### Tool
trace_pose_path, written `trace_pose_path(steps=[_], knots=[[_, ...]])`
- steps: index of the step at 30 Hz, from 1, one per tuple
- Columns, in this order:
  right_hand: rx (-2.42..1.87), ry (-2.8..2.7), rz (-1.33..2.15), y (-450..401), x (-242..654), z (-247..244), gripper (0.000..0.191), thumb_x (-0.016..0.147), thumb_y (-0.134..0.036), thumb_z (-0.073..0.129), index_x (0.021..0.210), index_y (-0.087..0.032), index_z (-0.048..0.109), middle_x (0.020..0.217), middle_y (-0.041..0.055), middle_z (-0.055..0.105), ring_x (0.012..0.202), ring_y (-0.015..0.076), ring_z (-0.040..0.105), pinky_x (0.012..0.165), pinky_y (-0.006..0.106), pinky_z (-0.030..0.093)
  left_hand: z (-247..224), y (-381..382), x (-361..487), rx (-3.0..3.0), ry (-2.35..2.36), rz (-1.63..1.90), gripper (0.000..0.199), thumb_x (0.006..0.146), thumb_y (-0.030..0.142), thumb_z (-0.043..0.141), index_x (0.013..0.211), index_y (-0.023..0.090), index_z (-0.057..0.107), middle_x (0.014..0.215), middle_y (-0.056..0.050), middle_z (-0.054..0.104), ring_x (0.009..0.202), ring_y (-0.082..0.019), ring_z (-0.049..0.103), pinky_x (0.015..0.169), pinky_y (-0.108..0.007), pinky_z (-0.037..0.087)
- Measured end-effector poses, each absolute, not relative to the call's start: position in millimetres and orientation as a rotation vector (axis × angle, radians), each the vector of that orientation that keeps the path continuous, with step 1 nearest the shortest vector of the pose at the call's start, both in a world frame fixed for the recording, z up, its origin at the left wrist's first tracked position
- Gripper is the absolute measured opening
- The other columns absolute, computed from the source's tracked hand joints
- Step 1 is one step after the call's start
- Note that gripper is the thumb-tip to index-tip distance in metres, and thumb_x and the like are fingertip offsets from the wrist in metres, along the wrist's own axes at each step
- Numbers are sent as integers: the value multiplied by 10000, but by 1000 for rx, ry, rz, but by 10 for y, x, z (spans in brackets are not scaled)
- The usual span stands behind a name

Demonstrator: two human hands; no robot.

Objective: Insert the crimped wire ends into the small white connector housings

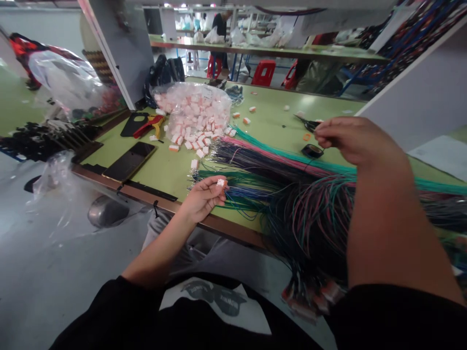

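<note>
Between the fingertips of my left hand (206, 198) is a small white and orange connector (221, 183), held above the table's front edge. My right hand (341, 136) is raised over the right part of the table, fingers pinched together; what they hold, if anything, is too small to make out. Near its fingertips lie black-handled scissors (310, 124) and a roll of black tape (312, 150). Bundles of green, pink, black and blue wires (262, 163) run across the table to the right, with bare tips at their left ends.
A clear bag (199, 104) of white and orange connectors spills onto the green table (270, 109). Further left lie a phone (130, 161) and red-yellow pliers (149, 126). A coiled wire bunch (310, 214) hangs over the front edge. Red stools (263, 73) stand behind.
</note>
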State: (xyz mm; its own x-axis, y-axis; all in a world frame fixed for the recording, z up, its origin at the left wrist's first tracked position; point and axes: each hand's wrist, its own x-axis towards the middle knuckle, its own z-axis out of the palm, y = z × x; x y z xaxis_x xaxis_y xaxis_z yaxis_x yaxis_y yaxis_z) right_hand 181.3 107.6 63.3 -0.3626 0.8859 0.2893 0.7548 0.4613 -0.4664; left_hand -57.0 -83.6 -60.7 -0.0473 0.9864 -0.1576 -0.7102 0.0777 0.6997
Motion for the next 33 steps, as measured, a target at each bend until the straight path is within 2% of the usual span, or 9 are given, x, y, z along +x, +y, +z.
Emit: trace_pose_path(steps=[2, 4, 7, 12, 20, 33], knots=[[-1187, -2084, 759, 892, 1757, 612, 161, 814, -165, 510, 835, -111, 660, 666, 64, 593, 568, 73, 452, 613, 320, 380, -614, -831, -571, 480, 741, 1460, 210, 724, 42, 745, 908, 105, 665, 706, 6, 676, 495, -53, 600, 475, -150, 505], [-1105, -2197, 930, 659, 1564, 542, 141, 759, -235, 596, 830, -143, 675, 663, 36, 611, 574, 86, 480, 619, 301, 390, -623, -826, -573, 478, 737, 1462, 203, 729, 44, 742, 905, 107, 664, 702, 6, 672, 495, -52, 595, 475, -149, 501], [-873, -2534, 886, 316, 1191, 364, 173, 725, -334, 622, 801, -200, 700, 746, 21, 687, 643, 121, 552, 637, 277, 404, -632, -824, -577, 481, 734, 1474, 190, 736, 47, 738, 900, 106, 663, 690, 8, 666, 495, -54, 595, 479, -154, 503], [-642, -2552, 793, 33, 924, 90, 167, 749, -270, 538, 755, -202, 690, 643, -17, 648, 565, 99, 516, 589, 236, 377, -623, -826, -579, 476, 726, 1482, 182, 739, 35, 726, 893, 102, 658, 613, 22, 641, 481, -72, 608, 474, -162, 509], [-814, -2503, 530, -19, 951, 14, 106, 681, -212, 518, 596, -197, 580, 580, -9, 602, 546, 111, 498, 581, 245, 345, -606, -823, -568, 453, 731, 1486, 197, 722, 34, 748, 881, 117, 665, 603, 33, 642, 470, -62, 602, 468, -154, 503], [-966, -2519, 439, -104, 893, 4, 129, 676, -221, 491, 580, -197, 574, 564, 1, 602, 540, 117, 500, 578, 241, 333, -623, -824, -565, 479, 723, 1497, 226, 699, 62, 775, 886, 118, 663, 619, 33, 648, 482, -67, 608, 473, -161, 507]])
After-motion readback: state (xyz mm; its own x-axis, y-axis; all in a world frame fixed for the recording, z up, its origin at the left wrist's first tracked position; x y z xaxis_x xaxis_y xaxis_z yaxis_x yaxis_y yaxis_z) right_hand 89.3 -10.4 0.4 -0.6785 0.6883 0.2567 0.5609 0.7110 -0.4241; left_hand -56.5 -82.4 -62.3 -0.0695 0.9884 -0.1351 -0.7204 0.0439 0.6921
